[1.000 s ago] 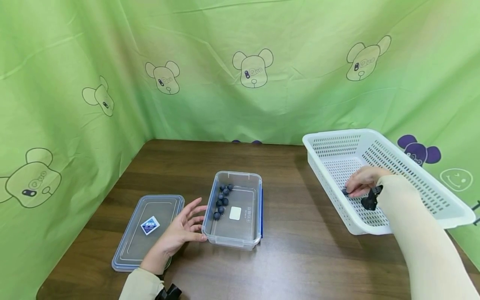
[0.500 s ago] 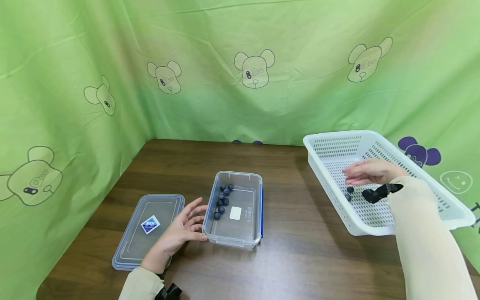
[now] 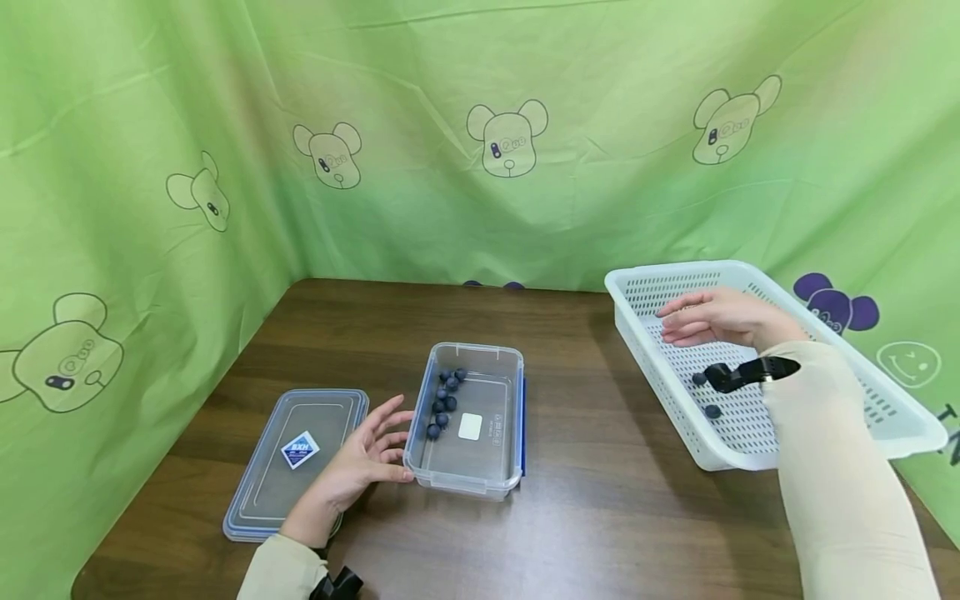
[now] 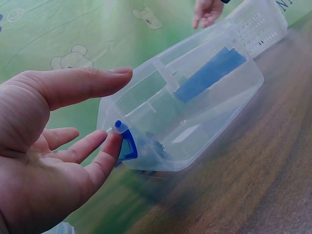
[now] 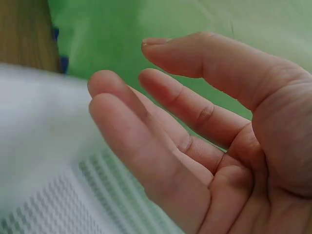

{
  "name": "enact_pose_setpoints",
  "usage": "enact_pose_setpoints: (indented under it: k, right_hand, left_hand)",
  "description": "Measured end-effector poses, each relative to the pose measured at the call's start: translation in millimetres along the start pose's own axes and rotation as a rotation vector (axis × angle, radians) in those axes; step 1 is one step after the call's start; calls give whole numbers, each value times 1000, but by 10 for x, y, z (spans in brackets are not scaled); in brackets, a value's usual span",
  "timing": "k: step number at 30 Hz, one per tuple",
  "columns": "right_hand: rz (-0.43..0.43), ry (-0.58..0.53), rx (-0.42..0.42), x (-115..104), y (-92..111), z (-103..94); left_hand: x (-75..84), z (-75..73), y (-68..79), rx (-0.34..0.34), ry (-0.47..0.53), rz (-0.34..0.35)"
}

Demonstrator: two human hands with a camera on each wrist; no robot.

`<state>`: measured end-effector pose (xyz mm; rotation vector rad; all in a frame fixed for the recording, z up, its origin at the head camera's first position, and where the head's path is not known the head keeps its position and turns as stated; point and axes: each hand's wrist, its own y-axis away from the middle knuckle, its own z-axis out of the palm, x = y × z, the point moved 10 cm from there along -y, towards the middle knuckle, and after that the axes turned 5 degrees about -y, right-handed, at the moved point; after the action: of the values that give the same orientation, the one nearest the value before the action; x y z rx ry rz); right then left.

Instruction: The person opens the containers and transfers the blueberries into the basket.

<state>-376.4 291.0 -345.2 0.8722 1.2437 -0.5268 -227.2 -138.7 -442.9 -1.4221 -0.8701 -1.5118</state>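
Note:
A clear plastic food container (image 3: 510, 482) with blue side clips stands mid-table, several blueberries (image 3: 442, 393) along its left side. Against that left wall rest the loosely spread fingers of my left hand (image 3: 363, 458); in the left wrist view, fingertips meet a blue clip (image 4: 127, 146). My right hand (image 3: 720, 317) hovers over the white slotted basket (image 3: 667, 408), its fingers relaxed. Nothing sits between thumb and fingers of that hand (image 5: 214, 131) in the right wrist view. Below it, one blueberry (image 3: 712, 411) lies on the basket floor, with another (image 3: 699, 378) beside the wrist camera.
To the left of the container lies its clear lid (image 3: 262, 492) with a blue edge, partly behind my left hand. A green printed curtain (image 3: 420, 225) hangs behind the brown wooden table (image 3: 585, 533).
My right hand has left the blueberry it was touching and risen toward the basket's far left. Two blueberries came into view there, and one rolled nearer. My left hand stayed still.

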Motion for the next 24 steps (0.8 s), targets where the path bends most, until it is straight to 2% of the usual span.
enact_pose_setpoints:
  k: [5, 8, 12, 18, 24]
  right_hand:
    - [-16, 138, 44, -161, -197, 348]
    - [-40, 207, 27, -242, -317, 607]
    - [-51, 246, -20, -277, -506, 926]
    - [-37, 335, -38, -215, -865, 1334]
    - [-15, 388, -130, -54, -1199, 1789]
  left_hand:
    - [-7, 0, -6, -1, 2, -1]
    - [4, 16, -4, -8, 3, 12]
    - [14, 25, -6, -12, -4, 18]
    - [16, 24, -14, -12, -4, 19]
    - [4, 19, 1, -5, 13, 10]
